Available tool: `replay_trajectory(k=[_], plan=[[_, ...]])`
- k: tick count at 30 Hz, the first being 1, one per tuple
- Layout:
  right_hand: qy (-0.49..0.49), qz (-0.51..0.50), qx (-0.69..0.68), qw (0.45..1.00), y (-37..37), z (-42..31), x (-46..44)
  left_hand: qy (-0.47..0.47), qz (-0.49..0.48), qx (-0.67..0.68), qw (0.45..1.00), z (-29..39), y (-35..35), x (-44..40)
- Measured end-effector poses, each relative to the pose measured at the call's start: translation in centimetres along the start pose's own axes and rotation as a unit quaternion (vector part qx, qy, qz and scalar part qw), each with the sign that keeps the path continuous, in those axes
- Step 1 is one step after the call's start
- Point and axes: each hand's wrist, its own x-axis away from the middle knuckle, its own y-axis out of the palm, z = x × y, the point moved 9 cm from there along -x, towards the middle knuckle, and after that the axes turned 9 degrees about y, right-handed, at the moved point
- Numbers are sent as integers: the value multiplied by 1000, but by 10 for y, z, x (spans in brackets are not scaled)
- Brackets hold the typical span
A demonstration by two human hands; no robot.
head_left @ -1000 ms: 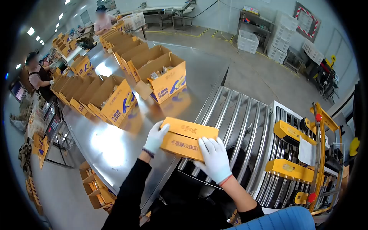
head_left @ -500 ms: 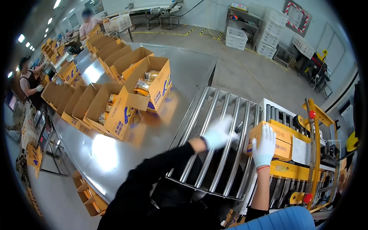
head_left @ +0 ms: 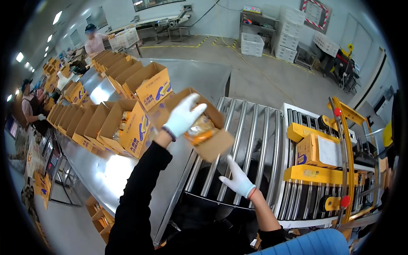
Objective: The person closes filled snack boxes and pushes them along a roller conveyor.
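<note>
Box (head_left: 216,146): open, packets (head_left: 199,128) inside, above worktop (head_left: 202,72) edge and rollers (head_left: 265,131) — contact unclear.
Long axis: upper left to lower right, flap end toward right hand (head_left: 239,180).
Left hand (head_left: 185,114): nearer, fingers curled over box, holding it.
Right: fingers spread, holding nothing — just below flap.
Room: rollers bare beyond right hand.

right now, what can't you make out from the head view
All in the head view:
Inside of the open box: partly covered by the left hand.
Print on its packets: blurred.
Contents of the closed box: hidden by its walls.
Marks on the keypad: too small to read.
</note>
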Motion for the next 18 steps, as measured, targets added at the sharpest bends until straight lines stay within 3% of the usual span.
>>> replay_trajectory(k=[1,2,3,4,5,7,8,9,10,11,12,13,14,15,17,18], plan=[[-12,87,-53,995,-25,-30,2,20,66,-61,996,19,-26,3],[-25,172,-104,979,-52,-50,5,-1,58,-34,998,-3,-27,10],[-73,266,-25,961,-77,-66,10,-21,49,-8,999,-27,-31,18],[-67,256,104,959,-84,-82,6,-61,-82,133,986,-35,-9,25],[-59,238,232,941,-86,-92,2,-130,-164,279,937,-44,25,44],[-122,179,227,950,-78,-81,-7,48,-203,102,973,19,34,44],[-116,146,165,968,-79,-74,-14,47,-202,106,972,15,49,40],[-110,111,103,982,-81,-67,-21,170,-182,17,968,24,60,33],[-34,47,-4,998,-85,-45,-32,288,-156,-73,942,34,73,33],[39,50,-137,988,-92,-49,-38,287,-156,-70,943,36,83,28],[-26,127,22,991,-107,-62,-42,213,-149,-85,962,27,93,17],[-89,199,181,959,-118,-75,-44,139,-141,-99,975,17,100,8],[-44,195,293,935,-124,-83,-50,128,-137,-136,973,25,101,13],[-43,195,294,935,-126,-92,-52,129,-136,-134,973,25,104,13],[-30,302,388,870,-130,-106,-45,117,43,-84,989,23,77,21],[-34,299,361,883,-124,-94,-43,24,51,-62,996,3,71,26]])
